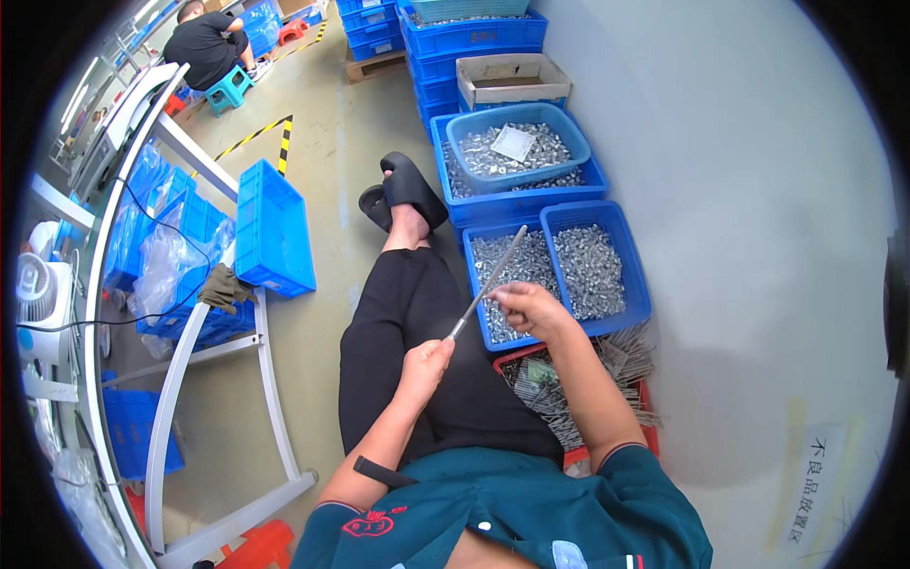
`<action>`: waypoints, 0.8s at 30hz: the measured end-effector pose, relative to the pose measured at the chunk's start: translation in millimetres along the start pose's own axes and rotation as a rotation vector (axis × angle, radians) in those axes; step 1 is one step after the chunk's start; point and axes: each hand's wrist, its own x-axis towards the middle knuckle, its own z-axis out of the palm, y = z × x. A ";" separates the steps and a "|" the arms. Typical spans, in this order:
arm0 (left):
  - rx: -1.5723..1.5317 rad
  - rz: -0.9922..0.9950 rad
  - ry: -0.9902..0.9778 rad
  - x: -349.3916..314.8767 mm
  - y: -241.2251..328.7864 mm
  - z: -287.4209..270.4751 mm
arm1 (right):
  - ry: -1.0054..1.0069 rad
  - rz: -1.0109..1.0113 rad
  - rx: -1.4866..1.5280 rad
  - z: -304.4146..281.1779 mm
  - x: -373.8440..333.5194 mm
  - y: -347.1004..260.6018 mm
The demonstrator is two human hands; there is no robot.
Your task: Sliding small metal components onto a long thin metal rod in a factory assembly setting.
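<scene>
Floor point(319, 180) beige | wall point(758, 237) whitish | left hand point(427, 370) grip: grasping metal rod point(503, 260) | right hand point(533, 309) grip: cannot tell

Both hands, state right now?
Left hand: closed, holding the metal rod by its near end.
Right hand: fingers curled at the rod; can't tell if gripping it.

Dull grey metal rod point(506, 256), smooth blue plastic crate point(276, 229), matt black cloth trousers point(377, 332)

Left forearm point(381, 429) angled forward and inward, left hand point(424, 368) closed in a fist-like grip, right forearm point(590, 381) slanted forward and leftward, right hand point(531, 309) held farther forward, fingers point(513, 295) curled, fingertips directed to the left.
</scene>
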 end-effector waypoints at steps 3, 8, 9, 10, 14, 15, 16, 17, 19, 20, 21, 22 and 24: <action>0.012 0.009 0.005 -2.7 -5.3 -4.0 | 0.103 -0.064 0.175 -18.5 3.6 -3.1; 0.086 -0.007 0.038 -13.4 -22.8 -15.1 | -0.022 -0.065 0.408 -31.4 5.4 -13.6; 0.136 0.012 0.044 -15.9 -25.9 -17.6 | -0.054 -0.081 0.493 -30.3 7.0 -14.3; 0.187 0.030 0.051 -18.2 -28.5 -19.1 | -0.088 -0.096 0.577 -29.3 8.1 -15.1; 0.234 0.043 0.049 -26.5 -31.6 -19.2 | -0.104 -0.124 0.638 -35.0 9.5 -13.8; 0.270 0.061 0.047 -27.7 -32.5 -20.7 | -0.107 -0.123 0.638 -33.8 9.0 -14.6; 0.305 0.079 0.045 -28.3 -33.0 -21.8 | -0.110 -0.102 0.626 -32.9 8.2 -15.5; 0.306 0.080 0.047 -28.8 -33.4 -22.2 | -0.113 -0.081 0.615 -32.1 7.5 -16.4; 0.330 0.099 0.036 -30.0 -29.4 -19.2 | -0.140 -0.089 0.524 -33.3 5.4 -19.0; 0.329 0.099 0.035 -29.7 -28.2 -18.9 | -0.168 -0.095 0.433 -34.2 4.5 -20.5; 0.340 0.106 0.044 -30.1 -26.9 -19.4 | -0.166 -0.095 0.433 -32.1 2.3 -24.1; 0.351 0.111 0.053 -30.5 -25.3 -19.4 | -0.104 -0.107 0.272 -30.8 0.3 -29.2; 0.418 0.127 0.079 -33.3 -19.4 -18.6 | 0.094 -0.146 -0.101 -19.8 -7.0 -42.5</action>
